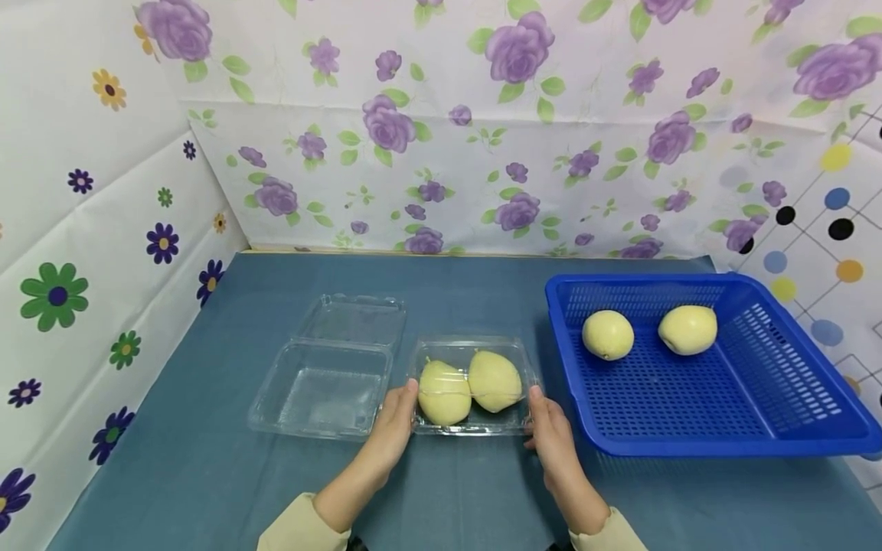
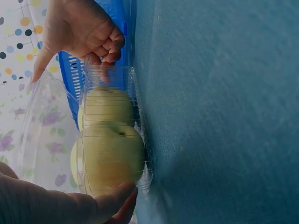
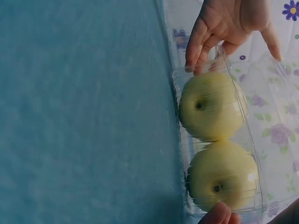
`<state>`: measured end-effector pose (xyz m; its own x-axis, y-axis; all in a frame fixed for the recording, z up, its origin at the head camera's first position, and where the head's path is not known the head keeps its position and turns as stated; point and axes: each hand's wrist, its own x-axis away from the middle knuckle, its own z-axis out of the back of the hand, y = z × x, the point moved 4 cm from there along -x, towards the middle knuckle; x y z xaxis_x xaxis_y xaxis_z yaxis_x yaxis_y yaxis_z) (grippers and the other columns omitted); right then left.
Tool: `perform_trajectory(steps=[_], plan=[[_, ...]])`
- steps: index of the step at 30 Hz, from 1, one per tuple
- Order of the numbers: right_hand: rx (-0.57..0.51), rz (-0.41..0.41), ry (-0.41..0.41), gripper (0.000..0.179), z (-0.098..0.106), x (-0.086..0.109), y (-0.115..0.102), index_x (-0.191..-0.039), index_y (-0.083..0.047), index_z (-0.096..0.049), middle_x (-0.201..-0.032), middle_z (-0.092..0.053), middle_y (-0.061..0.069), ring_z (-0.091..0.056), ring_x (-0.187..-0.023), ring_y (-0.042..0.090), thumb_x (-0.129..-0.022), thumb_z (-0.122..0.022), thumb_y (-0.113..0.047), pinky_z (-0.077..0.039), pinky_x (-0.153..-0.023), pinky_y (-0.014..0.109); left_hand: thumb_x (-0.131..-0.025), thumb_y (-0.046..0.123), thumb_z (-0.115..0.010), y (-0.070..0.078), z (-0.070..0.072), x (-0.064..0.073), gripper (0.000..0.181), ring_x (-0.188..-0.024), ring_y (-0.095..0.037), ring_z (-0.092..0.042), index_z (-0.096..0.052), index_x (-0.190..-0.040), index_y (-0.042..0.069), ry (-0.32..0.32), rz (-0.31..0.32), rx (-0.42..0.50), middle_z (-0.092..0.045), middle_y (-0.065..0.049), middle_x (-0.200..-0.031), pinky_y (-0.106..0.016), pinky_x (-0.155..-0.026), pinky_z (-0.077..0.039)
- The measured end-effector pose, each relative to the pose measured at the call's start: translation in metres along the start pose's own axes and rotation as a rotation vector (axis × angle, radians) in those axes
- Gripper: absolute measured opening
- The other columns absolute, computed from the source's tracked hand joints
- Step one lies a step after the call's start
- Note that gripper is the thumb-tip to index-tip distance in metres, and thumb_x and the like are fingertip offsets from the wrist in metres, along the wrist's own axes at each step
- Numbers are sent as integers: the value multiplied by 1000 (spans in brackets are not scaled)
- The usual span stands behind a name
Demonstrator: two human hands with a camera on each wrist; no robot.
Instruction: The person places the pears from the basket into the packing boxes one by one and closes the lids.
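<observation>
The left hand (image 1: 394, 421) and right hand (image 1: 553, 432) grasp a clear container (image 1: 475, 431) holding two pears (image 1: 444, 392), some fingers hidden; its transparent lid (image 2: 44, 126) barely shows.

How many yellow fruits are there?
4: one fruit and another side by side in a clear box, a third and a fourth in the blue basket. None looks hidden.

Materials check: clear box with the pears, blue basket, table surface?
Clear box: likely thin, glossy plastic; the pears show through and its edges catch highlights.
Blue basket: probably moulded plastic, satin-looking; uniform colour, regular slots and holes.
Table surface: matte, possibly cloth or a coated sheet; wrist views show faint texture, not enough to settle which.
</observation>
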<state>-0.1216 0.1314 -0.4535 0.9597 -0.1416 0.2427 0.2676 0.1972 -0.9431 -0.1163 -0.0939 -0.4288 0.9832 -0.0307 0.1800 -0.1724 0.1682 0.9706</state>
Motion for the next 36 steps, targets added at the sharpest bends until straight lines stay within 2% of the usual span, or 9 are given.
perform_trajectory(steps=[4, 7, 9, 11, 15, 20, 26, 31, 36], plan=[[-50, -11, 13, 47, 0, 2, 3, -96, 2, -47, -79, -47, 5, -48, -69, 12, -101, -38, -43, -48, -59, 25, -105, 34, -31, -2, 0, 4, 53, -81, -19, -43, -37, -127, -14, 24, 21, 4, -42, -8, -86, -30, -74, -42], [-100, -25, 5, 42, -1, 3, 4, -89, 0, -47, -76, -47, 3, -50, -64, 9, -101, -41, -40, -49, -56, 23, -104, 34, -33, -4, -1, 6, 55, -81, -18, -45, -35, -130, -15, 33, 35, 19, -43, -9, -87, -31, -74, -47], [-136, -35, -8, 41, -2, 4, 4, -86, -1, -47, -74, -48, 2, -50, -61, 9, -101, -42, -39, -50, -56, 23, -105, 32, -33, -5, -2, 7, 50, -78, -16, -45, -36, -124, -14, 30, 41, 48, -42, -7, -86, -29, -72, -49], [-177, -42, -20, 40, -2, 5, 4, -82, -3, -47, -71, -47, 1, -51, -59, 9, -101, -42, -38, -50, -57, 23, -104, 32, -35, -5, -2, 7, 45, -73, -14, -46, -42, -110, -12, 27, 47, 81, -42, -5, -82, -26, -68, -51], [-266, -69, -63, 41, -2, 9, 2, -76, -8, -46, -69, -47, 0, -52, -60, 9, -100, -44, -40, -50, -60, 24, -104, 32, -36, -8, -3, 8, 37, -69, -11, -47, -41, -92, -3, 19, 63, 141, -43, -2, -78, -24, -64, -53], [-303, -105, -93, 40, -2, 14, 2, -82, -6, -48, -77, -49, 0, -53, -65, 11, -99, -46, -42, -51, -66, 25, -104, 32, -38, -13, -3, 11, 39, -67, -11, -52, -38, -101, -7, 17, 89, 167, -49, -5, -80, -24, -64, -54], [-315, -131, -83, 43, -1, 15, 5, -100, 2, -45, -81, -51, 1, -53, -69, 11, -99, -46, -41, -51, -68, 25, -104, 34, -38, -19, -3, 11, 49, -67, -11, -59, -40, -107, -15, -23, 96, 175, -57, -9, -81, -24, -66, -55], [-313, -163, -87, 48, -1, 17, 9, -112, 4, -41, -84, -54, 0, -54, -71, 11, -99, -47, -41, -51, -69, 25, -103, 38, -37, -24, -3, 14, 50, -71, -12, -61, -41, -107, -12, -57, 146, 192, -59, -10, -83, -29, -71, -57], [-326, -188, -80, 45, -1, 18, 13, -112, 4, -45, -84, -56, 0, -54, -72, 12, -98, -49, -39, -51, -69, 25, -103, 36, -40, -30, -3, 14, 48, -75, -13, -63, -43, -105, -12, -41, 158, 186, -63, -15, -88, -31, -72, -57]])
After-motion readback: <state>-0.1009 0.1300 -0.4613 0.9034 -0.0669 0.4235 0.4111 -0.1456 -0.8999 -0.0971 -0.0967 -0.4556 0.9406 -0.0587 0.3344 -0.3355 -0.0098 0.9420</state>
